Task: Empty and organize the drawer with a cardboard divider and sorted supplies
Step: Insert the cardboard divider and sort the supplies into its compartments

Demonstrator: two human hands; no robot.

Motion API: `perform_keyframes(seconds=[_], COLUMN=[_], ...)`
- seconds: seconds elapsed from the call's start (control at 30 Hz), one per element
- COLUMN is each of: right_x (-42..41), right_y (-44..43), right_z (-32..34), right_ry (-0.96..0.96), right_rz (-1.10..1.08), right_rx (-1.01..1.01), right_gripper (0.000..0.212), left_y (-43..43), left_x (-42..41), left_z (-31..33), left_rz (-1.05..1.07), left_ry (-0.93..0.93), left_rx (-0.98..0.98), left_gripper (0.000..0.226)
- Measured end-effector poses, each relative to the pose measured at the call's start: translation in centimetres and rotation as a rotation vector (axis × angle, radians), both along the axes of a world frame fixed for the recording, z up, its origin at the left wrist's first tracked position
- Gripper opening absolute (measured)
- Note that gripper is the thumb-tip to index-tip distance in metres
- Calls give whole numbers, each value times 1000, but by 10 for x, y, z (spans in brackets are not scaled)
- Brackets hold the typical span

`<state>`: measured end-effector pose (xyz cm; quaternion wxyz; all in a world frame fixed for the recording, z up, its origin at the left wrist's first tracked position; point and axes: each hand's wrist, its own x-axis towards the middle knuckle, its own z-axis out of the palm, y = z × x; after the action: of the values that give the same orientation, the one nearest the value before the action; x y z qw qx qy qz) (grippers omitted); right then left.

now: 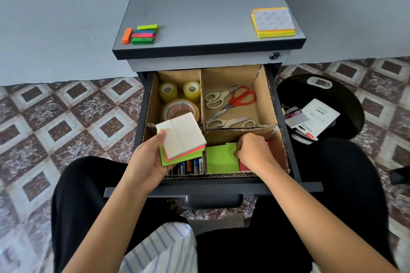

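drawer [286, 131] open; sticky flags [140, 34] on the cabinet top [199, 6].

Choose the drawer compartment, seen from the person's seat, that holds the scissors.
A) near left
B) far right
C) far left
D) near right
B: the scissors lie in the far-right compartment, next to the tape rolls at far left.
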<state>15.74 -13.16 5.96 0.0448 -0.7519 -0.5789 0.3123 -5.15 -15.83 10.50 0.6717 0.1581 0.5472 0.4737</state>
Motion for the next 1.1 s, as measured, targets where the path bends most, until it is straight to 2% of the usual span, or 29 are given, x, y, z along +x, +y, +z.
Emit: perform_keyframes(seconds=[0.23,0.37,0.43,0.57,0.6,0.73,0.83,1.1], right_x=[-1,6,10,7,6,-3,-5,-4], right_y=[0,-1,-2,-13,-16,-21,-21,-23], right_z=[1,4,11,46,54,59,53,47], right_ry=[-124,-52,86,709,789,716,681,807], right_rz=[6,-34,-50,-262,-286,-190,-204,-268], right_rx=[-17,-27,-9,-29,-10,121,124,95], right_gripper=[9,21,24,24,24,18,18,8], left_y=[-1,-1,-1,-2,-2,-2,-3,-3], left_x=[5,11,15,25,28,37,37,38], left_z=[-1,-1,0,0,0,0,-1,-2], left_rz=[-30,-83,-109,-170,-188,-232,-237,-290], left_ry=[-36,-57,-61,-58,-57,-32,-39,-54], left_rx=[9,22,17,4,3,5,6,13], left_gripper=[23,24,25,26,26,25,25,27])
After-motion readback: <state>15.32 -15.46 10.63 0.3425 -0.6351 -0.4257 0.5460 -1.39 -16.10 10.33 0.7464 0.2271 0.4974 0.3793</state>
